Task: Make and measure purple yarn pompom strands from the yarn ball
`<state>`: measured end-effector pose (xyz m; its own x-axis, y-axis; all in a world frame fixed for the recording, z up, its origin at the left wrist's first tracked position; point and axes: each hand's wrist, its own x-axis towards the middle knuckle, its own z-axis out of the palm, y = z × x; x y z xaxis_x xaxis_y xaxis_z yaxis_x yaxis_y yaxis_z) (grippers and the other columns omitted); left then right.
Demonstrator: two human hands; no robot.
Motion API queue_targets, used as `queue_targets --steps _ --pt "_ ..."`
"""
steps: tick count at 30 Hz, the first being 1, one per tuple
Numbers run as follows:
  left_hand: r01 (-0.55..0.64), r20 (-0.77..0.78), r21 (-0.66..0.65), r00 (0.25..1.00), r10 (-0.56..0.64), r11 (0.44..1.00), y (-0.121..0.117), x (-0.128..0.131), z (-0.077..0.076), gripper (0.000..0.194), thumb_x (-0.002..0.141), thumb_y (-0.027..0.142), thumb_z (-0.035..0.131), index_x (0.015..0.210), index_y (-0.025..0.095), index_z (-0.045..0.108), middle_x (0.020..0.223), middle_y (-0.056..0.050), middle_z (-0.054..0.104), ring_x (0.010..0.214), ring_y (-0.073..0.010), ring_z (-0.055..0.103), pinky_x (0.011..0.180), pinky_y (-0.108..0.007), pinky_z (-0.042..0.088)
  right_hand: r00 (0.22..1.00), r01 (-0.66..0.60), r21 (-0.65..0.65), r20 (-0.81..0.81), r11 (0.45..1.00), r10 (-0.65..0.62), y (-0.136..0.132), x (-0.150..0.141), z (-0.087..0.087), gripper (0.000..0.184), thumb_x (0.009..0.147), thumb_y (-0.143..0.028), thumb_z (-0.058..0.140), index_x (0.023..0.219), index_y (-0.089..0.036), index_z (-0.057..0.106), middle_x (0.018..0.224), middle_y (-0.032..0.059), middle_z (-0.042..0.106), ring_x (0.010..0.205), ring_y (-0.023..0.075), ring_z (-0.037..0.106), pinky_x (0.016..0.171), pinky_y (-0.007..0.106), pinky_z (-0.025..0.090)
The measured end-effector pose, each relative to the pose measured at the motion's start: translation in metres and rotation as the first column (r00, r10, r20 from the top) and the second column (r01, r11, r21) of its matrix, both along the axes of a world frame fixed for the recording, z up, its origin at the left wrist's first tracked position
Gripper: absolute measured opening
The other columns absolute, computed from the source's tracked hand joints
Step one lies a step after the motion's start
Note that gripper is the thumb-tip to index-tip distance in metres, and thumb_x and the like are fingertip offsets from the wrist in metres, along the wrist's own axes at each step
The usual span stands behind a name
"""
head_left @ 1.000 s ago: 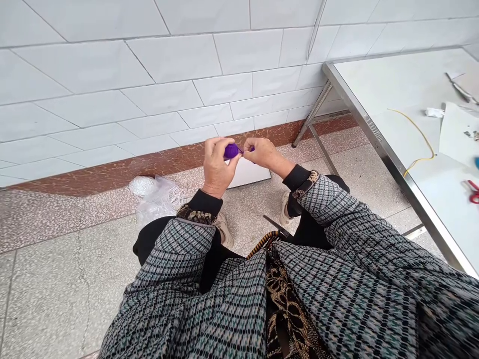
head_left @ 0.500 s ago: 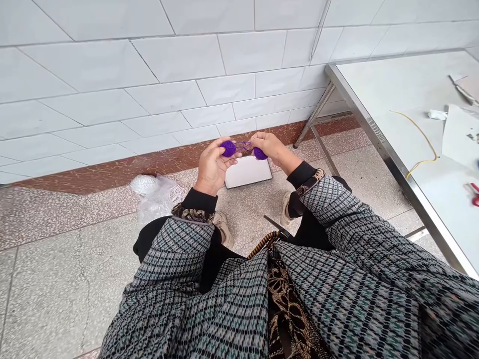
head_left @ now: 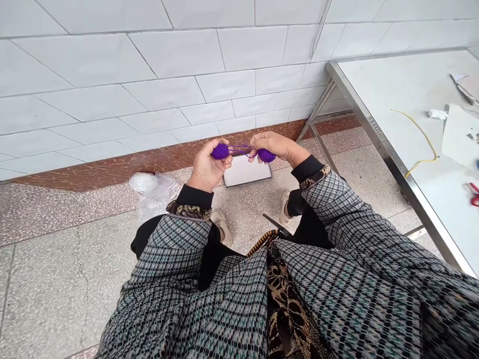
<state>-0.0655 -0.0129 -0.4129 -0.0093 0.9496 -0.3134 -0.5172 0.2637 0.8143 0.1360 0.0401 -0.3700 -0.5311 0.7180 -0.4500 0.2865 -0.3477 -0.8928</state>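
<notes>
As the left hand (head_left: pixel 206 167) curls closed around one crocheted purple ball (head_left: pixel 220 151), the right hand (head_left: pixel 271 147) grips a second crocheted purple ball (head_left: pixel 266 155) with its fingers bent over it, and thin purple strands (head_left: pixel 239 148) stretch between the two. Beneath them, a white board (head_left: pixel 247 171) lies on the speckled floor (head_left: pixel 243 229). Off to the left sits a white yarn ball (head_left: pixel 142 182) on a clear plastic bag (head_left: pixel 157 197); to the right, a steel-edged tabletop (head_left: pixel 377 134) carries yellow wire (head_left: pixel 421 130) and red-handled scissors (head_left: pixel 473 194).
</notes>
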Motion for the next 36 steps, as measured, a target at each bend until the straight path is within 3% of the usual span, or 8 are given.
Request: queue_targets --steps 5,12,18,24,28,34,36 --pt "0.0 -0.017 0.027 1.0 0.0 1.0 0.0 -0.005 0.002 0.017 0.089 0.032 0.067 0.079 0.018 0.066 0.07 -0.003 0.064 0.046 -0.0093 0.051 0.042 -0.022 0.037 0.994 -0.083 0.012 -0.07 0.997 0.083 0.007 0.009 -0.006 0.02 0.097 -0.002 0.049 0.085 -0.018 0.053 0.074 0.0047 0.079 0.042 0.0098 0.057 0.039 0.018 0.04" --pt "0.004 0.021 0.119 1.0 -0.007 0.993 0.001 -0.011 0.005 0.011 0.073 0.028 0.063 0.068 0.019 0.063 0.069 -0.003 0.06 0.044 -0.0097 0.048 0.04 -0.023 0.035 0.956 -0.184 0.162 -0.201 0.97 0.215 0.019 0.023 -0.018 0.01 0.092 -0.008 0.057 0.091 -0.017 0.055 0.081 0.0071 0.08 0.054 0.0105 0.065 0.051 0.019 0.05" --pt "-0.01 0.008 0.135 1.0 0.009 0.991 -0.001 -0.011 0.009 0.021 0.079 0.033 0.066 0.065 0.02 0.057 0.064 -0.001 0.056 0.041 -0.009 0.044 0.038 -0.023 0.034 0.922 -0.265 0.249 -0.216 0.932 0.32 0.021 0.031 -0.018 0.008 0.095 -0.011 0.059 0.093 -0.017 0.055 0.071 0.0015 0.073 0.056 0.0091 0.061 0.054 0.017 0.046" --pt "-0.063 0.059 0.185 0.997 0.053 0.981 -0.005 -0.011 0.014 0.031 0.087 0.035 0.069 0.065 0.021 0.053 0.06 0.0 0.054 0.04 -0.0086 0.04 0.037 -0.023 0.033 0.922 -0.222 0.276 -0.254 0.935 0.293 0.023 0.036 -0.019 0.01 0.098 -0.017 0.066 0.094 -0.017 0.057 0.065 -0.0027 0.066 0.055 0.0085 0.055 0.053 0.017 0.041" --pt "-0.062 0.054 0.206 0.997 0.052 0.977 -0.003 -0.015 0.013 0.025 0.088 0.033 0.07 0.07 0.021 0.059 0.067 -0.002 0.063 0.041 -0.0083 0.044 0.037 -0.022 0.034 0.922 -0.27 0.282 -0.201 0.921 0.332 0.026 0.044 -0.014 0.012 0.097 -0.021 0.072 0.095 -0.015 0.063 0.066 -0.0024 0.067 0.056 0.008 0.055 0.056 0.018 0.042" --pt "0.02 -0.037 0.305 0.999 -0.009 0.952 0.001 -0.034 0.003 0.016 0.086 0.033 0.07 0.077 0.019 0.07 0.074 -0.005 0.072 0.039 -0.0089 0.044 0.036 -0.025 0.033 0.864 -0.486 0.302 0.026 0.82 0.502 0.033 0.076 0.004 0.016 0.096 -0.025 0.081 0.098 -0.01 0.077 0.069 -0.0011 0.068 0.064 0.0077 0.058 0.063 0.021 0.043" --pt "0.074 -0.096 0.335 0.994 -0.044 0.939 0.0 -0.041 0.001 0.015 0.082 0.031 0.07 0.083 0.017 0.075 0.082 -0.008 0.077 0.039 -0.0089 0.046 0.036 -0.026 0.032 0.872 -0.464 0.295 -0.013 0.835 0.49 0.035 0.082 0.002 0.026 0.096 -0.034 0.084 0.092 -0.01 0.075 0.069 -0.0002 0.068 0.064 0.0081 0.058 0.062 0.021 0.044"
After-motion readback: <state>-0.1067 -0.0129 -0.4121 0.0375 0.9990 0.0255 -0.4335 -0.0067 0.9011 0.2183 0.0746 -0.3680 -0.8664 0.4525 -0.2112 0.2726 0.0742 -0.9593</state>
